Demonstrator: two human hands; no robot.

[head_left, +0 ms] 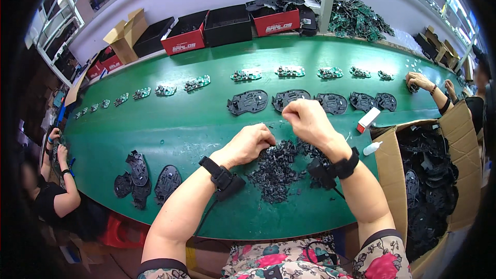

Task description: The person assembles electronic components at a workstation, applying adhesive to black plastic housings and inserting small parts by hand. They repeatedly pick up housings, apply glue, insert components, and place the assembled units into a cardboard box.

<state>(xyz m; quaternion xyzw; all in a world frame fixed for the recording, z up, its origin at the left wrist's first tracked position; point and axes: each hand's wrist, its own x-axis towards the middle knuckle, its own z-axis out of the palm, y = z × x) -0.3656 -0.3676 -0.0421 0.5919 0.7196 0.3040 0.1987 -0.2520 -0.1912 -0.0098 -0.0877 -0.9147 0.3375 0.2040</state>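
Observation:
My left hand (247, 143) is at the upper left edge of a heap of small black plastic parts (276, 173), its fingers drawn together. Anything between those fingertips is hidden or too small to name. Farther forward and to the right, my right hand (311, 124) is closed in a pinch beside a black mouse-shaped shell (290, 98), partly covering it in view. What this pinch holds cannot be made out. Other black shells (248, 102) lie in the same row. Beyond them runs a line of green circuit boards (245, 75) with black parts mounted on them.
Loose black shells (138, 170) lie at left on the green table (217, 217). A small white-and-red box (368, 120) and a white bottle (372, 148) are near a cardboard carton (387, 170) of black shells. Red-and-black boxes (184, 36) line the back. Co-workers sit at both ends.

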